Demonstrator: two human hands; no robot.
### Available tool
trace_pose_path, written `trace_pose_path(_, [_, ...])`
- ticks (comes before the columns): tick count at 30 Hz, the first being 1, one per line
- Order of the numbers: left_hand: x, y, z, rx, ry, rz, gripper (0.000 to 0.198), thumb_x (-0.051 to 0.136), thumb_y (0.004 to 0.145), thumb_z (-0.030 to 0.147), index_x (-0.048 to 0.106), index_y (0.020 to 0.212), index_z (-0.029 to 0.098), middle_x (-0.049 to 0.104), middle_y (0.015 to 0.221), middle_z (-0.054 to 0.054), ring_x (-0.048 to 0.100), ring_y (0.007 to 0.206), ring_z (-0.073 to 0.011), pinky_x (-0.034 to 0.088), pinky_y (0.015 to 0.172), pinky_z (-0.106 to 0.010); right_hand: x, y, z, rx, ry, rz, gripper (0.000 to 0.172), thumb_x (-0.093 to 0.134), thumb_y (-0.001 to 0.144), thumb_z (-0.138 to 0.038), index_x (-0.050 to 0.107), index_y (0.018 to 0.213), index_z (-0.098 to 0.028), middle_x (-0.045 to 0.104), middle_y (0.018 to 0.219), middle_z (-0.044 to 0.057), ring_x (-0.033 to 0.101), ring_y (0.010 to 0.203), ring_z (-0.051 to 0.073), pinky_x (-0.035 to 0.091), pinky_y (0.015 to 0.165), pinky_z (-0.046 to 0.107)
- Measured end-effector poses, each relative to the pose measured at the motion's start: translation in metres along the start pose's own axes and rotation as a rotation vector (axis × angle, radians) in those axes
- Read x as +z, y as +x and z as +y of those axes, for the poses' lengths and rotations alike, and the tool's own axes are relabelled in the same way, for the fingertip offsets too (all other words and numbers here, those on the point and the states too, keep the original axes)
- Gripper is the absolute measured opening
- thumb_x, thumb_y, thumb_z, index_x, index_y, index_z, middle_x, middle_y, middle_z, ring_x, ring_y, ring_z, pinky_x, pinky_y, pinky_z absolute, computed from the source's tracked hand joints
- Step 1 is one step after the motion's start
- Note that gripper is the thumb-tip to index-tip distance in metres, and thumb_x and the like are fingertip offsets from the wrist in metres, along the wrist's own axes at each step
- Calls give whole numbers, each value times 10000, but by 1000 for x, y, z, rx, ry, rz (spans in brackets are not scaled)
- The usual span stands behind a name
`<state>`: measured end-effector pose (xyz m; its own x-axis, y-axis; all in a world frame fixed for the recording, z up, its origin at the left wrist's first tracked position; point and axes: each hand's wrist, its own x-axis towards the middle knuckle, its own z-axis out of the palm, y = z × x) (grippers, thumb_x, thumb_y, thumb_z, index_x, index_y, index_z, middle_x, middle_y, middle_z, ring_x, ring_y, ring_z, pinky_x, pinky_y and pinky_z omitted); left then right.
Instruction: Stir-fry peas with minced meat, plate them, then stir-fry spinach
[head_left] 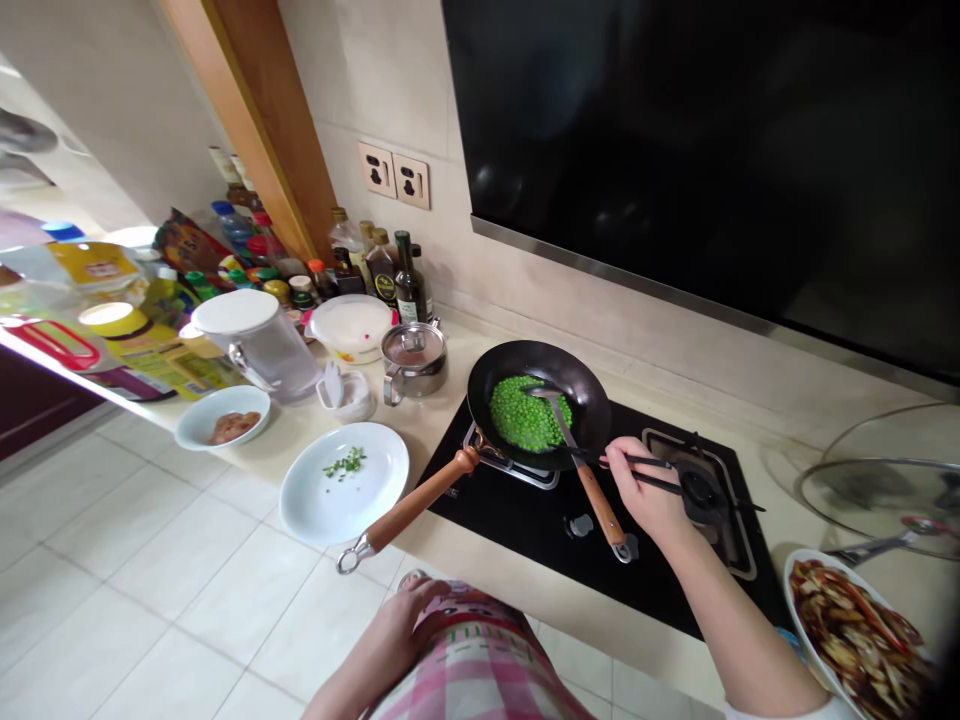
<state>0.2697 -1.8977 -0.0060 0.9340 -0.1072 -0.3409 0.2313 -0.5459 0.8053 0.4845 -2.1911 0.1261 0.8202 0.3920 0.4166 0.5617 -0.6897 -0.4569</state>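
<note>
Green peas (525,415) in shallow liquid fill the bottom of a black wok (592,395) on the left burner. A spatula (596,500) rests in the wok, its head among the peas and its wooden handle leaning over the rim. Just right of the wok, my right hand (641,490) is closed around thin black sticks that look like chopsticks (660,483). It does not grip the spatula. My left hand (420,615) lies against the pink checked apron (465,655), apparently holding nothing; its fingers are partly hidden.
The wok's long wooden handle (424,495) sticks out past the counter edge. Left of it stand a plate of chopped greens (307,500) and a bowl of raw meat (195,425). At right are a glass lid (847,500) and a cooked dish (862,630). The dark range hood (675,150) hangs above.
</note>
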Motion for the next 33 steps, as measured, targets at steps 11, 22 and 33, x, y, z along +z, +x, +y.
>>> trace_pose_path(11, [0, 5, -3, 6, 5, -2, 311, 495, 886, 352, 680, 1113, 246, 691, 1126, -98, 654, 1003, -244, 510, 903, -348, 13, -3, -2, 3, -10, -46, 217, 420, 968, -340, 580, 860, -242, 671, 761, -17, 670, 687, 133, 504, 646, 230])
trace_pose_path(22, [1, 0, -7, 42, 10, -9, 296, 470, 918, 393, 673, 1099, 275, 704, 1110, -67, 636, 996, -246, 501, 901, -357, 17, -2, -2, -71, -43, 44, 180, 431, 963, -282, 574, 865, -232, 678, 781, 6, 677, 711, 148, 509, 655, 236])
trace_pose_path(33, [-1, 0, -5, 31, -11, -5, 286, 490, 910, 382, 685, 1090, 276, 713, 1094, -65, 647, 974, -246, 508, 864, -342, 17, -2, 4, 31, 110, 24, 219, 422, 969, -301, 625, 959, -220, 710, 876, 26, 693, 796, 163, 542, 737, 278])
